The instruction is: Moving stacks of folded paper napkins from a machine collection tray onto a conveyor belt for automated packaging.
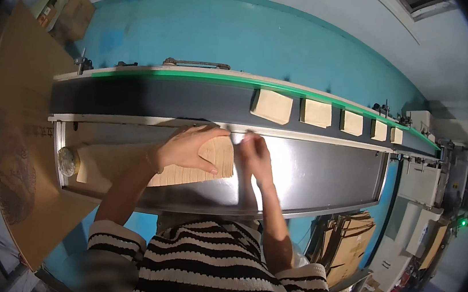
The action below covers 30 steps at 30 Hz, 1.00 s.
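A long row of tan paper pieces, stacked on edge, lies along the left half of a shiny metal tray table. My left hand is closed over the right part of this row, its thumb on the near side and its fingers toward the far side. To the right of the row's end, my right hand hovers near the table's far rim with its fingers bent. Motion smears those fingers, and I cannot make out whether they hold anything. A round, clear-looking object sits against the row's left end.
Beyond the table runs a dark conveyor belt with a green edge strip. Several tan paper stacks stand spaced along its right part. A large cardboard sheet rises at the left. Flattened cartons lean below the table's right end.
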Tool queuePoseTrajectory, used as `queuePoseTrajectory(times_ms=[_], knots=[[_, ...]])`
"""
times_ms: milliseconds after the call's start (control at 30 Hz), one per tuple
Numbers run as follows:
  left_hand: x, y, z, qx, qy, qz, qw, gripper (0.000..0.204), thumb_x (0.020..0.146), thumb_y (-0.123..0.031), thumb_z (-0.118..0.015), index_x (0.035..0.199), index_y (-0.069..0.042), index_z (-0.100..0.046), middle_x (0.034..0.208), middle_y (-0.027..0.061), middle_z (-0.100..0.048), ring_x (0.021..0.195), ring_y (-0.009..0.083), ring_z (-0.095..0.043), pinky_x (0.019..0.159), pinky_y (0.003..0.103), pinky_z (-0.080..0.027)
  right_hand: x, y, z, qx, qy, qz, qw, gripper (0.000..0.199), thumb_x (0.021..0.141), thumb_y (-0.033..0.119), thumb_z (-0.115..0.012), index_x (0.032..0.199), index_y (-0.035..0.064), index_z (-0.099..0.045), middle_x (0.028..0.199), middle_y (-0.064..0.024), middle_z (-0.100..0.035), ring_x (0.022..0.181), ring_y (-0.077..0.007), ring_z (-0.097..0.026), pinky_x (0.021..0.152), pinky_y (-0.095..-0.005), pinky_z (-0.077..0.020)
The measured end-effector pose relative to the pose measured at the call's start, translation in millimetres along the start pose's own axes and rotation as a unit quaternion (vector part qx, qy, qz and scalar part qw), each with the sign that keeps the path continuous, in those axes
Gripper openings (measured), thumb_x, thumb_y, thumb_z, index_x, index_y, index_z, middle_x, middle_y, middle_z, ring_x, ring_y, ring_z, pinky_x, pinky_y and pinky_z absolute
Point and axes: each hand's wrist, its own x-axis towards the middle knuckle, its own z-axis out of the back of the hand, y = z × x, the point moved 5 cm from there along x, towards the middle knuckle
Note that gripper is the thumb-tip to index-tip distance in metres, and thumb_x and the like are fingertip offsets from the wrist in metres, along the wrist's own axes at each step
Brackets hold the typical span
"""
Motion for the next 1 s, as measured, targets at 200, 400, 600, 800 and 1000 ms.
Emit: queuePoseTrajectory(times_ms=[200, 400, 600, 800, 1000], knots=[[5.5, -5.4, 9.3, 0.023, -0.045, -0.039, 0.998, 0.079, 0.067, -0.032, -0.088, 0.132, -0.008, -0.050, 0.125, 0.0164, -0.058, 0.116, 0.0347, -0.057, 0.099, 0.040, -0.045, -6.5, -15.5, -12.9, 0.052, 0.080, -0.057, 0.994, 0.036, 0.096, 0.031, -0.064, 0.112, -0.0012, -0.064, 0.092, -0.0065, -0.065, 0.080, -0.0125, -0.058, 0.074, -0.0266, -0.0474], [2.2, 4.6, 10.4, 0.018, -0.013, -0.017, 1.000, 0.078, 0.068, -0.035, -0.087, 0.131, -0.008, -0.052, 0.125, 0.0158, -0.059, 0.116, 0.0347, -0.057, 0.099, 0.041, -0.045, 15.5, -2.7, 1.5, 0.070, -0.008, -0.034, 0.997, 0.049, 0.094, 0.038, -0.066, 0.119, -0.0029, -0.057, 0.089, -0.0074, -0.063, 0.078, -0.0132, -0.058, 0.068, -0.0271, -0.0474], [-30.8, -0.8, 26.2, 0.058, -0.054, -0.034, 0.996, 0.076, 0.068, -0.035, -0.087, 0.130, -0.008, -0.053, 0.124, 0.0151, -0.059, 0.116, 0.0337, -0.057, 0.098, 0.040, -0.045, -33.9, 7.8, -57.3, -0.019, 0.070, -0.023, 0.997, 0.045, 0.093, 0.039, -0.068, 0.110, -0.0026, -0.064, 0.093, -0.0085, -0.066, 0.083, -0.0122, -0.057, 0.074, -0.0260, -0.0465], [-59.1, 7.4, 40.8, 0.021, -0.022, -0.029, 0.999, 0.075, 0.068, -0.034, -0.087, 0.130, -0.008, -0.053, 0.125, 0.0149, -0.058, 0.115, 0.0333, -0.057, 0.097, 0.040, -0.046, -26.4, 1.3, -57.4, 0.064, 0.048, -0.062, 0.995, 0.040, 0.096, 0.033, -0.065, 0.115, -0.0019, -0.061, 0.092, -0.0063, -0.065, 0.085, -0.0123, -0.059, 0.076, -0.0275, -0.0479], [-65.6, 7.3, 42.8, 0.017, -0.023, -0.007, 1.000, 0.076, 0.068, -0.036, -0.086, 0.130, -0.007, -0.052, 0.128, 0.0178, -0.057, 0.120, 0.0371, -0.054, 0.101, 0.043, -0.044, -43.0, 13.5, -89.4, -0.078, 0.054, 0.072, 0.993, 0.041, 0.094, 0.035, -0.069, 0.113, 0.0006, -0.060, 0.087, -0.0039, -0.064, 0.078, -0.0116, -0.058, 0.073, -0.0269, -0.0482]])
